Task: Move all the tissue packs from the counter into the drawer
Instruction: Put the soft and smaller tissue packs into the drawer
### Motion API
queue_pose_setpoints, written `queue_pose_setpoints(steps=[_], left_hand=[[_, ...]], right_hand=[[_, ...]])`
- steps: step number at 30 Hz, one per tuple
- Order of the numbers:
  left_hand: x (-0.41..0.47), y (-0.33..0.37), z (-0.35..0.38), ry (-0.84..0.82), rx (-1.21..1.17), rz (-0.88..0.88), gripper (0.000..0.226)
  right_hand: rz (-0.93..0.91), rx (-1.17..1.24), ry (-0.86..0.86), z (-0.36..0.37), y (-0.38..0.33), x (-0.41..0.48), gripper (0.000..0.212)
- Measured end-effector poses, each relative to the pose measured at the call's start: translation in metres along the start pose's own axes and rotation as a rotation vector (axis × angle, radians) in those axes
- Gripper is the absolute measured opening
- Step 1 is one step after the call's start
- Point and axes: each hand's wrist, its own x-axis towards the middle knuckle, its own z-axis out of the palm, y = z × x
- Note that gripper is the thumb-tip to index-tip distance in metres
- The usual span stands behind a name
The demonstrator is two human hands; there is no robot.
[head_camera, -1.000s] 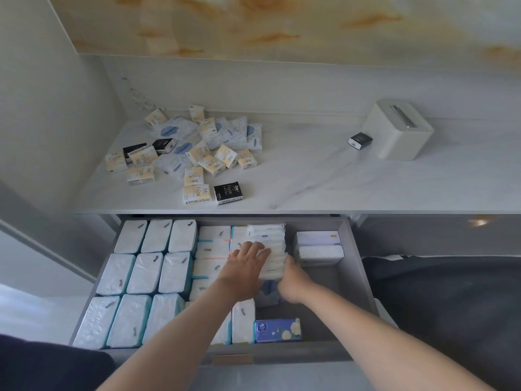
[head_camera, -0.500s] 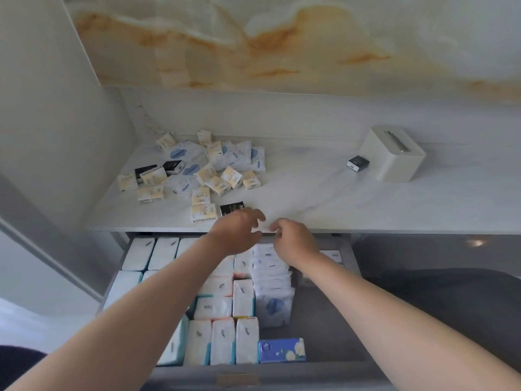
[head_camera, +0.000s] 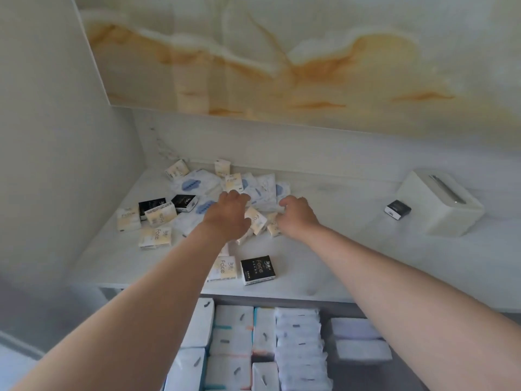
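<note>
Several small tissue packs lie in a heap on the left of the white counter [head_camera: 324, 258]: cream packs [head_camera: 155, 237], black packs [head_camera: 258, 269] and white-and-blue soft packs [head_camera: 191, 183]. My left hand [head_camera: 231, 213] reaches over the heap, its fingers spread on the white-and-blue packs. To its right, my right hand [head_camera: 296, 218] hovers with its fingers loosely curled at the heap's right edge, beside a cream pack [head_camera: 273, 227]. I see no pack gripped in either hand. Below the counter's front edge the open drawer [head_camera: 406, 373] holds rows of white packs [head_camera: 234, 320].
A white tissue box [head_camera: 439, 204] stands at the back right of the counter with one black pack [head_camera: 397, 209] against its left side. A wall closes the counter's left end. My forearms cross over the drawer.
Both hands have risen out of the drawer, passed the counter's front edge and reached the heap of packs. The view has tilted up, so less of the drawer shows.
</note>
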Motion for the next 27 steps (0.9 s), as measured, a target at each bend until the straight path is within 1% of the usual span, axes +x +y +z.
queue_pose_setpoints(steps=[4,6,8,10,11,13,14,16,18,21,23,25,27], left_hand=[[0.032,-0.010,0.016,0.008,-0.041,0.017,0.058],[0.043,-0.014,0.025,-0.023,-0.035,0.017,0.061],[0.049,-0.017,0.033,-0.070,-0.019,-0.002,0.065],[0.053,-0.020,0.038,-0.105,-0.003,-0.020,0.065],[0.053,-0.020,0.039,-0.110,-0.011,-0.027,0.064],[0.052,-0.019,0.039,-0.110,-0.042,-0.038,0.064],[0.052,-0.019,0.039,-0.113,-0.048,-0.040,0.064],[0.049,-0.018,0.038,-0.117,-0.041,-0.040,0.064],[0.044,-0.015,0.037,-0.121,-0.049,-0.039,0.065],[0.040,-0.008,0.033,-0.141,-0.057,-0.020,0.064],[0.036,-0.006,0.029,-0.194,-0.032,-0.016,0.065],[0.031,-0.006,0.024,-0.221,-0.005,-0.034,0.064],[0.025,-0.002,0.018,-0.166,-0.022,-0.053,0.061]], right_hand=[[0.089,-0.159,0.058,0.008,-0.014,0.048,0.048],[0.139,-0.205,0.043,0.014,-0.019,0.068,0.058],[0.239,-0.134,0.036,0.021,-0.026,0.085,0.071],[0.365,0.014,0.049,0.024,-0.029,0.096,0.082],[0.405,0.124,0.036,0.024,-0.028,0.100,0.082],[0.431,0.363,-0.020,0.020,-0.024,0.103,0.068],[0.442,0.438,-0.034,0.018,-0.021,0.104,0.062],[0.453,0.511,-0.038,0.016,-0.019,0.103,0.059],[0.407,0.578,-0.028,0.014,-0.021,0.097,0.051],[0.328,0.648,0.043,0.009,-0.020,0.088,0.047],[0.291,0.651,0.132,0.001,-0.012,0.079,0.039],[0.277,0.642,0.227,-0.009,0.001,0.069,0.038],[0.255,0.638,0.302,-0.021,0.015,0.056,0.041]])
